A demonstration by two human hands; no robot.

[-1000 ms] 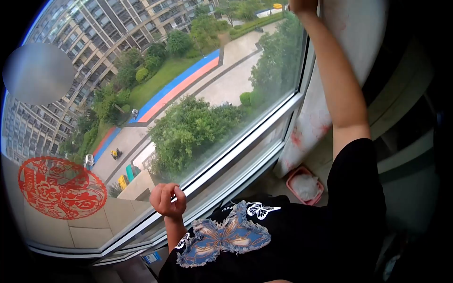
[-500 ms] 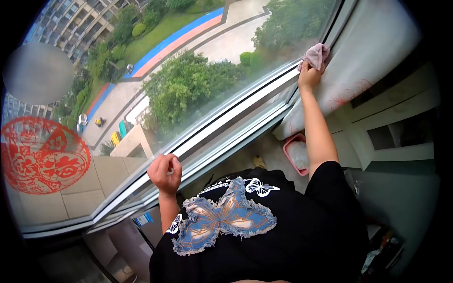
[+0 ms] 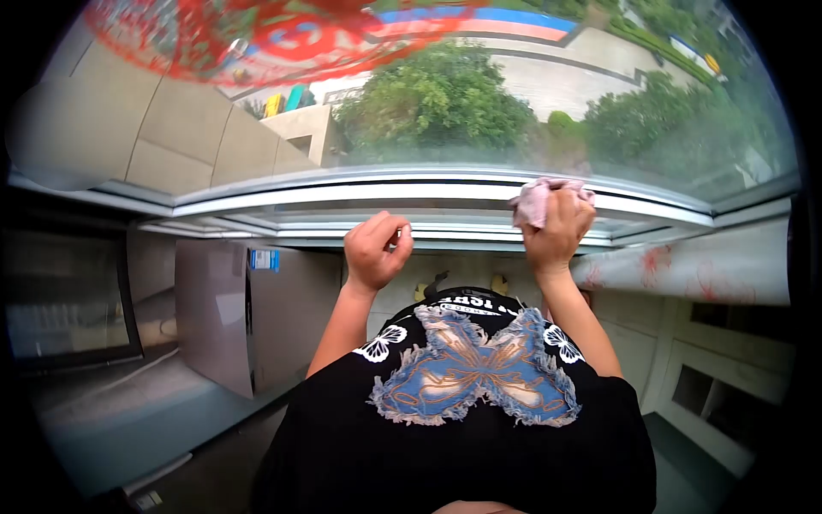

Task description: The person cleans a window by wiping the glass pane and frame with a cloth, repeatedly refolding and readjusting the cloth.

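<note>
A crumpled pale pink cloth (image 3: 531, 206) is gripped in my right hand (image 3: 558, 233). It lies against the white window frame (image 3: 445, 194), at the lower edge of the glass. Curled fingers and a bent thumb close my left hand (image 3: 375, 252), near the inner side of the same frame, and nothing shows in it. Whether that hand touches the frame I cannot tell. Above both hands rises the window pane (image 3: 591, 137), hazy in places, with trees and paving visible through it.
A red paper-cut decoration (image 3: 291, 43) is on the glass at upper left. To the right hangs a pale curtain (image 3: 728, 265) with red floral lines, above a white cabinet (image 3: 711, 360). A grey-brown cabinet (image 3: 214, 308) with a blue label stands at left.
My view has turned, so the window frame now runs nearly level. My right hand and the cloth have shifted left along the frame, away from the curtain. My left hand stays curled.
</note>
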